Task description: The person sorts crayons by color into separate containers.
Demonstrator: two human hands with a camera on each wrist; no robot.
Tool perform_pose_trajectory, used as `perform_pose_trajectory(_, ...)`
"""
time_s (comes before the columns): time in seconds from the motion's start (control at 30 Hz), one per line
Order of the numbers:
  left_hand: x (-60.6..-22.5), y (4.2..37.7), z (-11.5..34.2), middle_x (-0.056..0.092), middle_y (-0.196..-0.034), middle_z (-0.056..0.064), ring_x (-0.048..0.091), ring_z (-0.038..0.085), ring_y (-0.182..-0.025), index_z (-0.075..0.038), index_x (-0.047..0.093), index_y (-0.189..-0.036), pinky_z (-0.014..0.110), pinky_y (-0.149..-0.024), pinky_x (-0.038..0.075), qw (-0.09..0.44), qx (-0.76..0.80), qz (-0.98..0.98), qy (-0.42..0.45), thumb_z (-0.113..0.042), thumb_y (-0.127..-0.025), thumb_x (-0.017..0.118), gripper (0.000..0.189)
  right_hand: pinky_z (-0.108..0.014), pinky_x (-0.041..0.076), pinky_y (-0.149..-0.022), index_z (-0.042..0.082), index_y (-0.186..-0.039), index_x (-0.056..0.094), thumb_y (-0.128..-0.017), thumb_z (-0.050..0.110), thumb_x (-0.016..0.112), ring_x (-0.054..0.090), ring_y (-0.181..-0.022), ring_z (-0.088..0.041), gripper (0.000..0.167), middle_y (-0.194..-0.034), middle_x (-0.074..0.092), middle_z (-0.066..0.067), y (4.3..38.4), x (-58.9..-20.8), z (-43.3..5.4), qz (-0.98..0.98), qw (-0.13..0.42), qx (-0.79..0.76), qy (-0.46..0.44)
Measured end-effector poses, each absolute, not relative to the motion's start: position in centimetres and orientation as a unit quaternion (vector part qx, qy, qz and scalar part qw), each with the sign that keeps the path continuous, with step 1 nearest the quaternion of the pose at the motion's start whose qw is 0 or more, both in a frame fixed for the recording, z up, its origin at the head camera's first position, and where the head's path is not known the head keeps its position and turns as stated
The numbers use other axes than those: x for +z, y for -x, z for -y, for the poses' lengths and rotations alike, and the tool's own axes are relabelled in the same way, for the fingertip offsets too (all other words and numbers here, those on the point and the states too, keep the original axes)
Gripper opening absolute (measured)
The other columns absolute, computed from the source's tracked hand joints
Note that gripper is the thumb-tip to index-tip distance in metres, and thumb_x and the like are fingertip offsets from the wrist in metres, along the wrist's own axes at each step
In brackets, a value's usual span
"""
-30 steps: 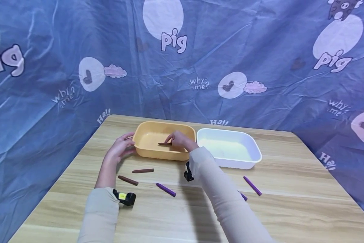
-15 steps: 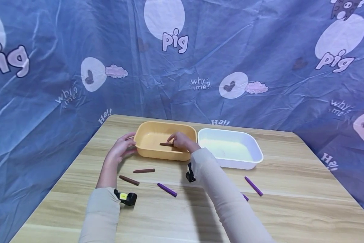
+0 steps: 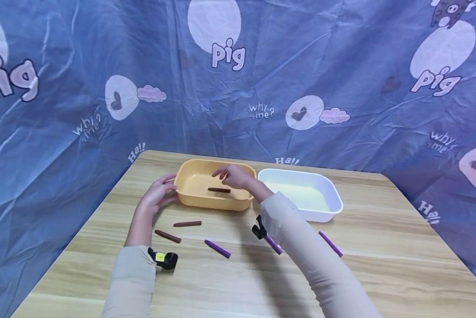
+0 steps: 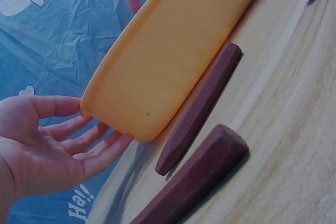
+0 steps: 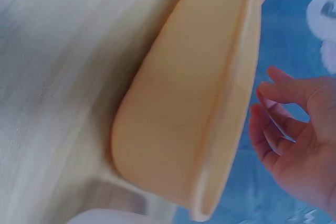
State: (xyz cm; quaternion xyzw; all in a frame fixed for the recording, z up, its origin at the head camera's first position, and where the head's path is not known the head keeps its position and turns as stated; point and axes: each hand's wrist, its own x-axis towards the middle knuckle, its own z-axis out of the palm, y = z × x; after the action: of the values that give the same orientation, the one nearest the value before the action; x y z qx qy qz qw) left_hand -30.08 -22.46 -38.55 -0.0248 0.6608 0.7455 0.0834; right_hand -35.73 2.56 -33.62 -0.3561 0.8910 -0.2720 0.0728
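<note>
My left hand [image 3: 157,194] rests at the left end of an orange plastic bin [image 3: 212,203]. In the left wrist view its extended fingers [image 4: 107,145] touch the bin's outer end wall, with one digit at the rim. My right hand [image 3: 238,176] hovers over the bin's right half with loosely bent fingers and holds nothing. Below it, a brown crayon [image 3: 219,190] lies on the bin floor. Two more brown crayons lie on the table in front of the bin, one dark [image 3: 168,236] and one slightly redder [image 3: 187,224].
Close beside the orange bin on the right stands a white bin [image 3: 321,215]. Three purple crayons lie on the wooden table [image 3: 397,247]: one at centre [image 3: 217,248], one partly behind the right forearm [image 3: 273,244], one farther right [image 3: 330,244]. A blue patterned cloth [image 3: 230,119] hangs behind.
My right hand has let go of the brown crayon, which now lies in the orange bin, and has lifted slightly. The right forearm has shifted, uncovering more of a purple crayon. The left hand stays put.
</note>
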Motion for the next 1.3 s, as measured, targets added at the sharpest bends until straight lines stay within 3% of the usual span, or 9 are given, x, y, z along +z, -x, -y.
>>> perform_pose_trajectory(0.33,-38.5,30.0,22.5,0.023,-0.145,0.024,0.037,0.036,-0.122,0.0,0.019,-0.144,0.04,-0.092,0.041,0.086,0.743,-0.663,0.024,0.007,-0.09,0.042,0.059,-0.02,0.046,-0.071,0.001,-0.109,0.065,-0.083,-0.005,0.059,0.06,-0.084,-0.018,0.027,-0.096,0.064,-0.013,30.7,-32.0,-1.6,-0.868,0.041,-0.26,0.421)
perform_pose_trajectory(0.67,-38.5,29.8,22.6,0.02,-0.145,0.025,0.028,0.042,-0.127,0.001,0.016,-0.145,0.043,-0.095,0.038,0.091,0.75,-0.655,0.024,0.008,-0.091,0.038,0.058,-0.018,0.045,-0.072,0.0,-0.11,0.064,-0.081,-0.009,0.06,0.059,-0.086,-0.019,0.031,-0.098,0.064,-0.014,26.9,-34.9,-0.2,-0.852,0.085,-0.277,0.435)
perform_pose_trajectory(0.83,-38.4,29.7,22.5,0.02,-0.145,0.025,0.027,0.041,-0.127,0.001,0.015,-0.145,0.043,-0.096,0.036,0.091,0.746,-0.659,0.022,0.008,-0.092,0.037,0.057,-0.015,0.044,-0.072,0.006,-0.109,0.066,-0.081,-0.005,0.062,0.059,-0.083,-0.013,0.03,-0.095,0.064,-0.01,26.0,-36.6,0.8,-0.863,0.089,-0.266,0.42)
perform_pose_trajectory(1.1,-38.4,29.6,22.6,0.021,-0.145,0.026,0.029,0.042,-0.126,0.001,0.015,-0.145,0.045,-0.096,0.037,0.088,0.744,-0.662,0.011,0.008,-0.092,0.037,0.058,-0.017,0.041,-0.069,0.009,-0.099,0.07,-0.077,0.0,0.068,0.055,-0.079,-0.013,0.024,-0.083,0.062,-0.003,25.8,-38.9,2.3,-0.888,0.027,-0.238,0.393)
perform_pose_trajectory(1.3,-38.4,29.6,22.5,0.021,-0.144,0.026,0.03,0.043,-0.125,0.001,0.015,-0.145,0.045,-0.095,0.037,0.089,0.744,-0.663,0.01,0.008,-0.092,0.037,0.057,-0.017,0.042,-0.071,0.009,-0.097,0.071,-0.076,-0.003,0.067,0.056,-0.078,-0.01,0.024,-0.081,0.065,0.0,26.1,-39.6,2.7,-0.897,0.032,-0.23,0.377)
